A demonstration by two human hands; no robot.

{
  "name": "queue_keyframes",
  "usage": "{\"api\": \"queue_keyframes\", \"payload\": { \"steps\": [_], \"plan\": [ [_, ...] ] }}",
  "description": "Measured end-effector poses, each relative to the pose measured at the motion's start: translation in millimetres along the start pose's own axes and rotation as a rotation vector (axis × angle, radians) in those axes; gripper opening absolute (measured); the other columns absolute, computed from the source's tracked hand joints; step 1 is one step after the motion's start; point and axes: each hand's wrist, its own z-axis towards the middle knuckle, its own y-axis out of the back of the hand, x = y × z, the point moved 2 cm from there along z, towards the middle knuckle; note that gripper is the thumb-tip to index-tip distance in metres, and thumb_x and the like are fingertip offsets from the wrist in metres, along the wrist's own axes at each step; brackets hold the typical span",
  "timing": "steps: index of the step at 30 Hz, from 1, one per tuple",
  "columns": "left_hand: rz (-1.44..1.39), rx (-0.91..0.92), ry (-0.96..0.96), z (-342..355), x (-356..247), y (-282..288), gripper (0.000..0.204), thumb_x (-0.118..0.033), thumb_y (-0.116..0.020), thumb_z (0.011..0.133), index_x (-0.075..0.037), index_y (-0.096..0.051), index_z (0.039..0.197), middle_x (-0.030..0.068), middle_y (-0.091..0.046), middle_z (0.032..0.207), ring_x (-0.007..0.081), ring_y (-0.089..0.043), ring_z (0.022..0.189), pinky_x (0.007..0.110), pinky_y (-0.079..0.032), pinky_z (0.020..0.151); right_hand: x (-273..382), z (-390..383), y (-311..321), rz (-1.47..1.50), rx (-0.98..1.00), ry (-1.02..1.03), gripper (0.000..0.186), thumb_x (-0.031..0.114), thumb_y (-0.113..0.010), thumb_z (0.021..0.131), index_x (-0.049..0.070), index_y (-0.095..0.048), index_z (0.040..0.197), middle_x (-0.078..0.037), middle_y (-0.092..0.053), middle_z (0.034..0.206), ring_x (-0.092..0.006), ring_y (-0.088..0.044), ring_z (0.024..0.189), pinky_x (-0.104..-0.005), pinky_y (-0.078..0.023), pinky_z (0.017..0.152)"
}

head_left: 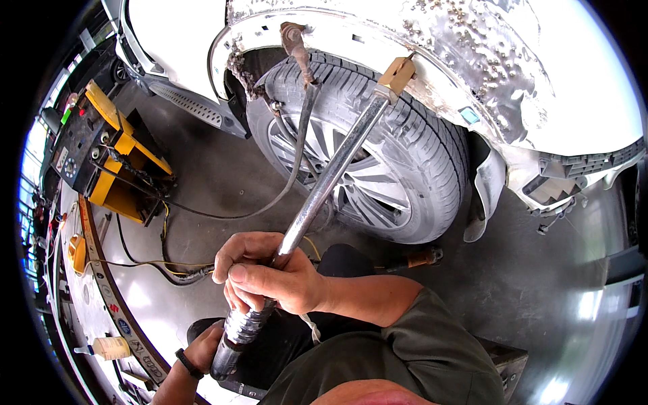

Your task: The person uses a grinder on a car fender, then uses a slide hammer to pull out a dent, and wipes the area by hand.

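A long chrome slide hammer point(336, 165) slants from my lap up to the wheel arch. Its brass-coloured block end point(397, 76) meets the bare lip of a white car fender point(442, 88). My right hand point(273, 273) is closed round the rod, just above the ribbed section. Lower down, my left hand point(204, 349), with a dark band at the wrist, grips the handle end; its fingers are partly hidden. The fender above is scraped to metal and dotted with many small weld spots. A rusty clamp point(293, 42) sits on the arch lip, with a cable hanging from it.
Behind the tool is a dusty tyre point(432, 148) with a spoked rim. A yellow and black machine point(111, 158) on the left has cables trailing over the floor. A bottle point(111, 347) lies at lower left. A dark tool with an orange-brown part point(422, 258) rests below the tyre.
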Motion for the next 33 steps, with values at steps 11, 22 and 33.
{"api": "queue_keyframes", "payload": {
  "steps": [11,22,33],
  "plan": [
    [-0.034,0.0,0.01,1,-1,-3,0.036,-0.023,-0.047,0.1,0.001,-0.06,0.124,0.0073,-0.068,0.107,0.0152,-0.064,0.09,0.029,-0.052,0.084,-1,0,0,0.021,-0.001,0.029,0.015,0.006,-0.051,0.101,-0.004,-0.06,0.107,-0.004,-0.057,0.07,-0.0103,-0.056,0.057,-0.0302,-0.053,0.062],
    [-0.088,-0.007,0.015,-6,-2,-6,0.035,-0.022,-0.048,0.101,0.0,-0.059,0.125,0.0063,-0.068,0.105,0.0142,-0.064,0.089,0.028,-0.052,0.082,3,-2,-3,0.034,-0.018,-0.043,0.014,0.012,-0.055,0.102,0.002,-0.061,0.108,0.0,-0.054,0.07,-0.0069,-0.055,0.059,-0.0281,-0.053,0.063],
    [-0.054,-0.087,0.038,2,17,9,0.032,-0.03,-0.051,0.102,-0.005,-0.063,0.117,0.009,-0.069,0.086,0.0171,-0.068,0.069,0.033,-0.057,0.06,42,12,16,0.09,-0.035,0.075,0.041,0.018,-0.057,0.098,0.001,-0.049,0.134,-0.001,-0.052,0.062,-0.0146,-0.058,0.059,-0.037,-0.054,0.062]
  ]
}}
